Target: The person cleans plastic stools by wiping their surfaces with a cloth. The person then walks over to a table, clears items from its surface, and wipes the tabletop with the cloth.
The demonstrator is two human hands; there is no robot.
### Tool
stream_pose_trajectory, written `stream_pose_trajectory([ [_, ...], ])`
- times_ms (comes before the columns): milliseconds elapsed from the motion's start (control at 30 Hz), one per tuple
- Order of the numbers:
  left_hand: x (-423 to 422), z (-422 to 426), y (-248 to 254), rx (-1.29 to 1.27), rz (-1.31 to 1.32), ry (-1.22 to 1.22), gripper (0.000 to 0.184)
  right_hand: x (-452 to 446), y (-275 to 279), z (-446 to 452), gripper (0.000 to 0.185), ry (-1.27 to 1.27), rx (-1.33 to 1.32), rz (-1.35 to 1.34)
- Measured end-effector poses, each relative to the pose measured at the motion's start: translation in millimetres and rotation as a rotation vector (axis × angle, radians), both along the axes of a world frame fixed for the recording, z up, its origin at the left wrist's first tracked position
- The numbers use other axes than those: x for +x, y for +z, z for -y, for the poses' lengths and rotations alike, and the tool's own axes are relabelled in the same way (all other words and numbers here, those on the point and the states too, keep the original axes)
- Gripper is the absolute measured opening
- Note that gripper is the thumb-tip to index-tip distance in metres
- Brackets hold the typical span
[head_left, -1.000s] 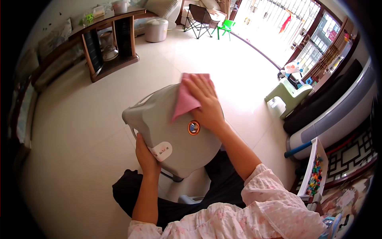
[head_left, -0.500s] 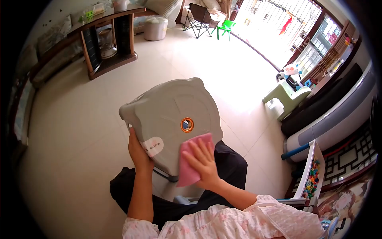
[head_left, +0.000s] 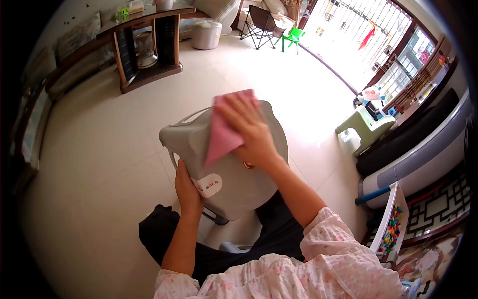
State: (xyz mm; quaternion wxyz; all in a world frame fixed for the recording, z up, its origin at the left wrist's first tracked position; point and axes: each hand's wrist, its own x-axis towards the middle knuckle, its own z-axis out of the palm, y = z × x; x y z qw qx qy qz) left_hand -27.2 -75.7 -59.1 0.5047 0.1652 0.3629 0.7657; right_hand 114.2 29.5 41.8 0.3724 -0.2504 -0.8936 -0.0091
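Note:
A grey plastic stool (head_left: 239, 192) is tilted in front of me over my lap, its round top facing me, with a white label and a copper-coloured ring around a centre hole. My left hand (head_left: 188, 192) grips its left edge beside the label, fingers partly hidden behind the rim. My right hand (head_left: 249, 132), a little blurred, lies spread on a pink cloth (head_left: 224, 142), pressing it against the far upper part of the stool top. The wrist partly covers the ring.
A green step stool (head_left: 363, 129) and a white tray of colourful small pieces (head_left: 386, 231) are on the right. At the back stand a wooden table (head_left: 149, 74), a round pouf (head_left: 206, 35), a folding chair (head_left: 261, 24) and a small green chair (head_left: 294, 37).
Since half a second ago, my right hand and the pink cloth have moved from the near edge of the stool top up to its far edge. The stool has tilted slightly.

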Motion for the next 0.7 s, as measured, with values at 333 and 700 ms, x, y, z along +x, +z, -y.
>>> stream_pose_trajectory([
  [333,1,-4,8,-0.095,0.090,0.090,0.045,86,-69,35,0.062,-0.302,-0.149,-0.184],
  [700,-7,-8,2,-0.090,-0.075,0.072,0.047,26,-62,118,0.076,0.177,-0.216,0.080],
])
